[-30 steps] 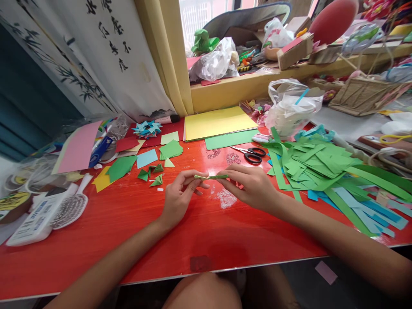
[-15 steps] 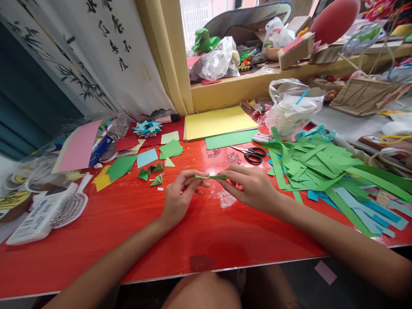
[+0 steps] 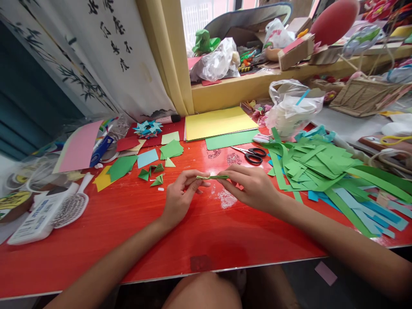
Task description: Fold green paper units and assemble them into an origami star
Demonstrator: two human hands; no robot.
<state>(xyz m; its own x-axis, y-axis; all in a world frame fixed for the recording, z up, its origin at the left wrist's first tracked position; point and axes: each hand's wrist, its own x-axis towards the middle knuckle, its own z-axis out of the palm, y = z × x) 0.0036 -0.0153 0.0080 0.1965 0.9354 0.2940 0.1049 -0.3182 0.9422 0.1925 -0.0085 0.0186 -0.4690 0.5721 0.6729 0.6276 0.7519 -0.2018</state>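
A small folded piece of green paper (image 3: 213, 177) spans the gap between my two hands, seen nearly edge-on just above the table. My left hand (image 3: 183, 194) pinches its left end between thumb and fingers. Its right end is gripped by my right hand (image 3: 249, 183), whose fingertips partly hide it. Left of my hands lie several small folded green pieces (image 3: 151, 172) and a stack of green paper squares (image 3: 171, 149). Scissors (image 3: 252, 153) with black handles rest just beyond my right hand.
A heap of green paper strips (image 3: 317, 165) covers the right side of the red table (image 3: 135, 240). Yellow sheets (image 3: 222, 123) lie at the back. A white plastic bag (image 3: 291, 109) stands behind the heap; a hairbrush (image 3: 71, 208) lies on the left.
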